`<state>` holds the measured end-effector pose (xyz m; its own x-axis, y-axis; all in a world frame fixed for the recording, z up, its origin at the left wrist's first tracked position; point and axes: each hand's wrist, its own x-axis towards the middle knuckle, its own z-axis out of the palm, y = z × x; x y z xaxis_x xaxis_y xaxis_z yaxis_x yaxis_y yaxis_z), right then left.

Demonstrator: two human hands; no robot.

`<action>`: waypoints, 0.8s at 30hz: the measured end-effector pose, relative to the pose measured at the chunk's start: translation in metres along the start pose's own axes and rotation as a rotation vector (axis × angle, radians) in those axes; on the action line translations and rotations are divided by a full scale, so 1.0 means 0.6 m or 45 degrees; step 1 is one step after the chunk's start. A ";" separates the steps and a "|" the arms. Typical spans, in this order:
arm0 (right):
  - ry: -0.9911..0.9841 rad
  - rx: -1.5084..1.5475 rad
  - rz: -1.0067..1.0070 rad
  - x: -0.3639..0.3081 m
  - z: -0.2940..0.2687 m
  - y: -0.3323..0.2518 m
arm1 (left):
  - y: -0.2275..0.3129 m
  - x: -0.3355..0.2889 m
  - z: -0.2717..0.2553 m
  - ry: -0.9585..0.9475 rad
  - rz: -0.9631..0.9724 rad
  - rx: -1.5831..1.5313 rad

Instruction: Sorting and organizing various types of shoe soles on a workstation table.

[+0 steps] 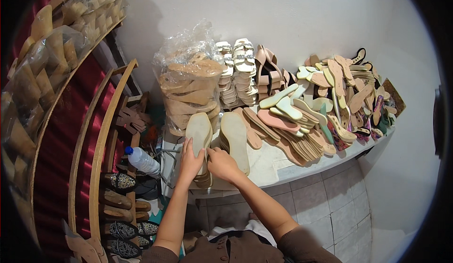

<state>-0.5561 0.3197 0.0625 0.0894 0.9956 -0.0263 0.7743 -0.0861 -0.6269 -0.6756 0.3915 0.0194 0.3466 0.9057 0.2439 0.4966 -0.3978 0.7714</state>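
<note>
BOTH HANDS AT LEFT SOLE STACK (198, 125), ON TABLE (264, 167)

L forearm comes up nearly vert. from the lower edge; R forearm slants in from lower rt. Both bare below brown sleeves (306, 246). Left hand (190, 163) lies on the lower part of the stack, fingers straight & pointing away from the body, thumb out toward the rt; palm not closed round anything. Right hand (222, 165) is just beside it, at the stack's rt edge, fingers curled in; fingertips partly hidden, so can't tell if they pinch a sole or just touch. Right sole stack (235, 140) stands just beyond, w/ a narrow gap btwn the two.

Containers: clear plastic bag (188, 81) stands on the table behind the L stack, full of tan foot-shaped pcs lying in layers; film bunched up at top. Upper L, a shelf (66, 86) bears more clear bags (56, 50) w/ wooden-looking shoe forms, some poking out. Bottle (144, 161), see-through w/ blue cap, leans L of the table; contents unclear. Rack (96, 178) at L has dark patterned shoes (121, 230) & brown ones.

Also on table: white sandals (244, 67) in two stacks behind the R stack; big pile of loose soles (339, 86) to the rt, mostly tan/pink/cream.
</note>
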 end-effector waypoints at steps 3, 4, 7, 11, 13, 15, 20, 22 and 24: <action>0.149 0.183 -0.089 -0.018 -0.027 0.022 | 0.027 -0.007 0.009 0.000 0.022 0.170; 0.216 0.284 -0.140 -0.023 -0.038 0.031 | 0.040 -0.010 0.013 0.005 0.026 0.211; 0.314 0.428 -0.208 -0.021 -0.077 0.075 | 0.067 -0.011 0.038 0.048 0.137 0.282; 0.557 0.388 -0.194 0.023 -0.127 0.127 | 0.088 -0.008 0.062 0.132 0.132 0.412; 0.679 0.392 -0.174 0.034 -0.160 0.151 | 0.105 -0.002 0.082 0.133 0.096 0.385; 0.727 0.344 -0.161 0.039 -0.195 0.187 | 0.152 0.005 0.110 0.095 0.091 0.404; 0.638 -0.069 0.168 0.055 -0.255 0.241 | 0.215 0.039 0.198 0.092 0.331 0.373; 0.685 -0.137 0.252 0.079 -0.263 0.267 | 0.251 0.047 0.234 0.048 0.351 0.274; 0.745 -0.189 0.293 0.088 -0.260 0.295 | 0.283 0.044 0.259 0.002 0.334 0.278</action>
<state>-0.3165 0.3514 0.0716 0.5580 0.7706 0.3080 0.7692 -0.3410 -0.5404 -0.4582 0.3252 0.0655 0.4841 0.7686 0.4182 0.5496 -0.6390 0.5381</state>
